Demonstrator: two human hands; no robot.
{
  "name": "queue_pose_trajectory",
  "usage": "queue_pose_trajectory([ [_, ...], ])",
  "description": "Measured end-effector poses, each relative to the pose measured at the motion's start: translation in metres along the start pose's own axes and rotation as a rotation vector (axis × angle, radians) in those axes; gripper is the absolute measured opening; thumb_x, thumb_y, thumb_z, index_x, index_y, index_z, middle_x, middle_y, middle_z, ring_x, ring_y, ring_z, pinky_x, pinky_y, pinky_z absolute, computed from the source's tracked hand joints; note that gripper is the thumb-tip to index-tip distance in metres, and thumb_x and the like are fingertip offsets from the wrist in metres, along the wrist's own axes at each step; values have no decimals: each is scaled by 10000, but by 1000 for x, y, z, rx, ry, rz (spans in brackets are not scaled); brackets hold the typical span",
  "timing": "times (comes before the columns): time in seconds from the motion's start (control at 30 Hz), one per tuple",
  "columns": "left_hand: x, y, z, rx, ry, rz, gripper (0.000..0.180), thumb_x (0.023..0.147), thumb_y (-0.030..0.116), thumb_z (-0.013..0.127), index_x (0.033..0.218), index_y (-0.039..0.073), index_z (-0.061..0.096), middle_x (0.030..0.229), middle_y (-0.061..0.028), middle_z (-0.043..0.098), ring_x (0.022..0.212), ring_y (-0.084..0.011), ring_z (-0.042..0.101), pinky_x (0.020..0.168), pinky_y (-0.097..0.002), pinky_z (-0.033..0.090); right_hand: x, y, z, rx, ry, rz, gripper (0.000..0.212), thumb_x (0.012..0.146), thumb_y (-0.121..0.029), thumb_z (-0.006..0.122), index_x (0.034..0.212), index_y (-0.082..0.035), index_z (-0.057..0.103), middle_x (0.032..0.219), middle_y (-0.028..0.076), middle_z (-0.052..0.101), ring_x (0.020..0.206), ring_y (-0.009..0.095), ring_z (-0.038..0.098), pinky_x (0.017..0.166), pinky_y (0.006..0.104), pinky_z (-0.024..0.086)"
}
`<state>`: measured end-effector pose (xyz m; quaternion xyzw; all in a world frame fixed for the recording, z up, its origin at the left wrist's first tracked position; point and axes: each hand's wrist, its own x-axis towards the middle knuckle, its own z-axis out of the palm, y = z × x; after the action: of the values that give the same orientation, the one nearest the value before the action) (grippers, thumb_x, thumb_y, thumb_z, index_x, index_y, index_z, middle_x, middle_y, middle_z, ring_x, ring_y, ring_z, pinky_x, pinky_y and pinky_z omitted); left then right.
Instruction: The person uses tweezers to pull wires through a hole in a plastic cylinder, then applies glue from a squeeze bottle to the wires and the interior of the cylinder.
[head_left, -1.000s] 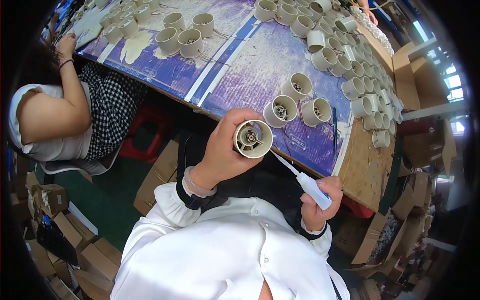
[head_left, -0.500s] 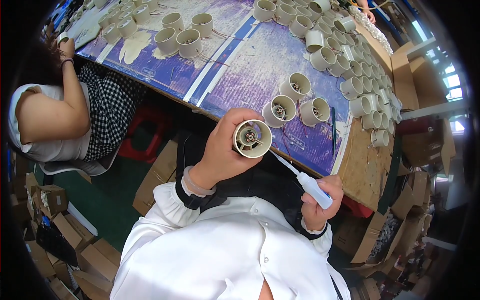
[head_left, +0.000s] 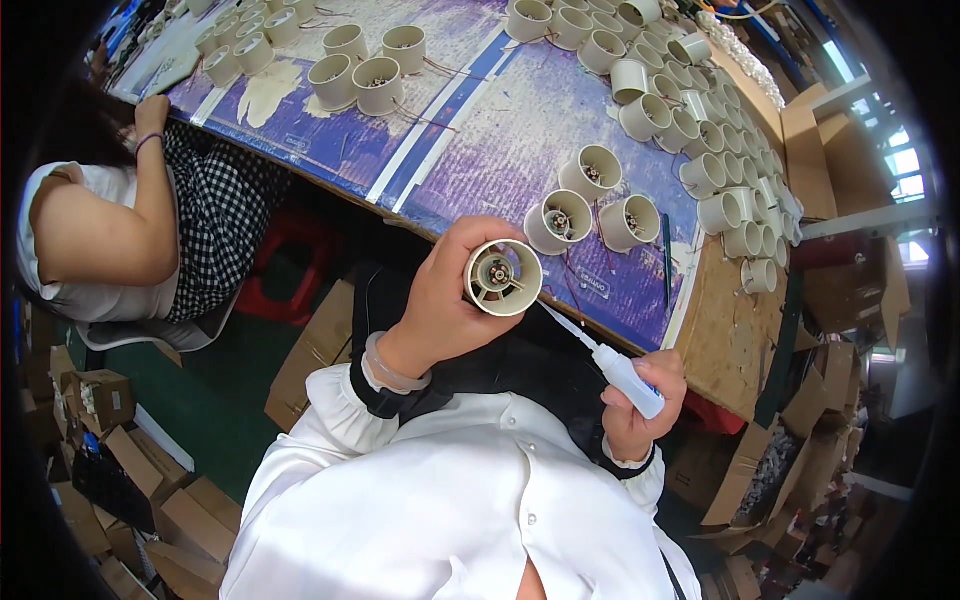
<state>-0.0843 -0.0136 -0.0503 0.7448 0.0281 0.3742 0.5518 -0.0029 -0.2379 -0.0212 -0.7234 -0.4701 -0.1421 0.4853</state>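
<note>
My left hand [head_left: 440, 305] is wrapped round a cream plastic cylinder housing [head_left: 524, 297], its open end facing up toward me. Inside it sits a small motor [head_left: 497, 273] held by thin spokes. In my right hand [head_left: 646, 405] is a white glue bottle [head_left: 628, 381] with a long thin nozzle [head_left: 567, 320]. The nozzle points up and left, its tip close to the lower right side of the housing; whether they touch I cannot tell. Three similar cream housings [head_left: 558, 223] stand on the table just beyond my hands, with dark red wires trailing from them.
Many cream housings [head_left: 703, 176] crowd the right side of the worn purple table [head_left: 470, 150]; several more [head_left: 378, 87] stand at the far left. A dark thin rod [head_left: 667, 262] lies near the right edge. A co-worker [head_left: 110, 230] sits at the left. Cardboard boxes [head_left: 195, 520] lie on the floor.
My hands, the housing and the glue bottle have stayed almost still. The co-worker's hand at the left has come down and back toward the table edge.
</note>
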Motion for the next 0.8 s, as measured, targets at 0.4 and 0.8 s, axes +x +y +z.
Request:
queue_pose_trajectory([
  [0.4,-1,-1,0,-37,24,-25,598,657,-7,797,1164,64,487,1105,-93,573,994,-209,599,845,-300,484,0,0,-1,-8,-10,-3,498,665,-248,863,1022,-103,548,766,52,585,634,213,519,571,316,392],
  [0.8,-4,-7,-2,1,-32,27,636,675,-21,799,1196,42,440,1140,-120,565,1055,-202,577,889,-306,475,1,-1,-2,-11,-30,-6,503,652,-210,871,1024,-106,549,767,54,583,638,216,537,574,315,398],
])
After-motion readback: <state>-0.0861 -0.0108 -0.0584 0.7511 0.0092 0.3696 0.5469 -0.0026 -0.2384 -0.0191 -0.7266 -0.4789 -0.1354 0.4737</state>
